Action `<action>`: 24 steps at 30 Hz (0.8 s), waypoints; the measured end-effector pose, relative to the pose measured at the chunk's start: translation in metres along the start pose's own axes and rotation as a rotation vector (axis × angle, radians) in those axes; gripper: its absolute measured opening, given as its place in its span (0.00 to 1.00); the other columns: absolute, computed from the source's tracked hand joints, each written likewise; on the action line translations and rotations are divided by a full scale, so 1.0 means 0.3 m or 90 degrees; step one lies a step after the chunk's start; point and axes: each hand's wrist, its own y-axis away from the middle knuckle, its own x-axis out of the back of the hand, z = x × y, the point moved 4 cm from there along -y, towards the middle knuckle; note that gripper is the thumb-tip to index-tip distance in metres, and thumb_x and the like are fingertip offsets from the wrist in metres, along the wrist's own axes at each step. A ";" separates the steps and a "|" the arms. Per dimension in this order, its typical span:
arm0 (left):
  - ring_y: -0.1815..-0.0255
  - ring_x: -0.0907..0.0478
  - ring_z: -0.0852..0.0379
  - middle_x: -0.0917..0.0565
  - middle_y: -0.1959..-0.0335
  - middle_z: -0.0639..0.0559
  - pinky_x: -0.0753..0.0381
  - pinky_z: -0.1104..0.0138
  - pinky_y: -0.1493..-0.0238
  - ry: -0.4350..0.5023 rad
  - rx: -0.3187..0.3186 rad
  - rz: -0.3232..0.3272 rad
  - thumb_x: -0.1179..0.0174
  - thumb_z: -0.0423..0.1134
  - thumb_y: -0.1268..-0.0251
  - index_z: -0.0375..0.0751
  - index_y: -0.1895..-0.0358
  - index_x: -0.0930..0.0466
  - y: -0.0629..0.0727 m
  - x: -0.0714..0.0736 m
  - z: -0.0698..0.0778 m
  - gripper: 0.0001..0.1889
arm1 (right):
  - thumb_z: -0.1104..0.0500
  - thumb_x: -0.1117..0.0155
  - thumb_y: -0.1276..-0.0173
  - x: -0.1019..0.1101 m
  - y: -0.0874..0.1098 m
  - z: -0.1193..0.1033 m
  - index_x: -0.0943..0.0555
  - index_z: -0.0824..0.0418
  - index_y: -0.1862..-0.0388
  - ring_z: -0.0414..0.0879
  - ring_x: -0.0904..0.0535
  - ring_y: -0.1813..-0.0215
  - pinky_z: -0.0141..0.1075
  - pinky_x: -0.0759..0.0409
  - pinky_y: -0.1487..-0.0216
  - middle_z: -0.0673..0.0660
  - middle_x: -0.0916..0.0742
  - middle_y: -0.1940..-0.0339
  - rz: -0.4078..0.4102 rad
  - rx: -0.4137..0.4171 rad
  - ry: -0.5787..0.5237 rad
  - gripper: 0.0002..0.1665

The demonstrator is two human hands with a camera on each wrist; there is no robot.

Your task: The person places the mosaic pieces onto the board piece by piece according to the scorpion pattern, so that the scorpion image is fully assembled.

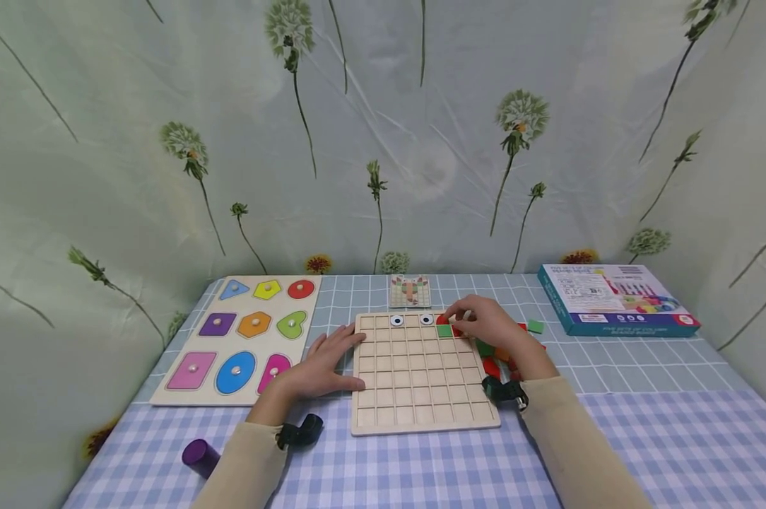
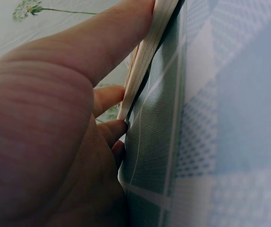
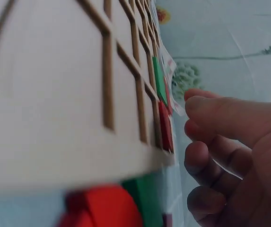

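A wooden grid board (image 1: 415, 375) lies flat before me, with two round eye pieces (image 1: 397, 321) in its top row. Near its top right corner sit a green square tile (image 1: 444, 331) and red tiles (image 3: 165, 126). My left hand (image 1: 322, 367) rests against the board's left edge, fingers and thumb spread along it; the left wrist view shows the thumb touching the wooden side (image 2: 144, 61). My right hand (image 1: 485, 324) hovers by the top right corner, fingers loosely bent. In the right wrist view no piece shows between its fingertips, which are apart from the tiles.
Loose red, green and orange pieces (image 1: 492, 367) lie right of the board, partly under the right arm. A pattern card (image 1: 410, 291) lies behind it. A knobbed shape puzzle (image 1: 217, 339) is at left, a purple cylinder (image 1: 201, 458) at front left, a flat box (image 1: 618, 300) at right.
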 end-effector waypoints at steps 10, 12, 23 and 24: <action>0.15 0.59 0.46 0.50 0.17 0.50 0.67 0.44 0.17 -0.003 -0.004 0.002 0.29 0.58 0.45 0.52 0.22 0.41 -0.006 -0.003 -0.008 0.47 | 0.60 0.37 0.28 0.071 0.034 0.057 0.15 0.58 0.49 0.49 0.22 0.61 0.33 0.20 0.64 0.59 0.17 0.57 0.016 -0.059 -0.014 0.12; 0.15 0.59 0.46 0.49 0.17 0.49 0.67 0.44 0.17 -0.003 -0.004 0.003 0.29 0.58 0.45 0.52 0.22 0.41 -0.004 -0.004 -0.009 0.47 | 0.61 0.37 0.29 0.075 0.040 0.072 0.15 0.58 0.49 0.49 0.22 0.60 0.33 0.19 0.61 0.59 0.17 0.57 0.008 -0.069 -0.004 0.12; 0.15 0.59 0.47 0.50 0.17 0.49 0.68 0.45 0.18 0.000 -0.005 0.003 0.29 0.58 0.45 0.52 0.22 0.41 -0.004 -0.005 -0.008 0.47 | 0.57 0.34 0.31 0.100 0.064 0.166 0.16 0.57 0.46 0.53 0.24 0.51 0.46 0.19 0.48 0.62 0.17 0.51 -0.020 -0.127 0.056 0.15; 0.15 0.59 0.47 0.50 0.17 0.49 0.68 0.44 0.18 0.001 -0.006 0.004 0.29 0.58 0.45 0.52 0.22 0.40 -0.005 -0.005 -0.007 0.47 | 0.57 0.34 0.30 0.103 0.067 0.171 0.16 0.57 0.45 0.53 0.24 0.51 0.45 0.18 0.49 0.62 0.17 0.51 -0.023 -0.133 0.053 0.16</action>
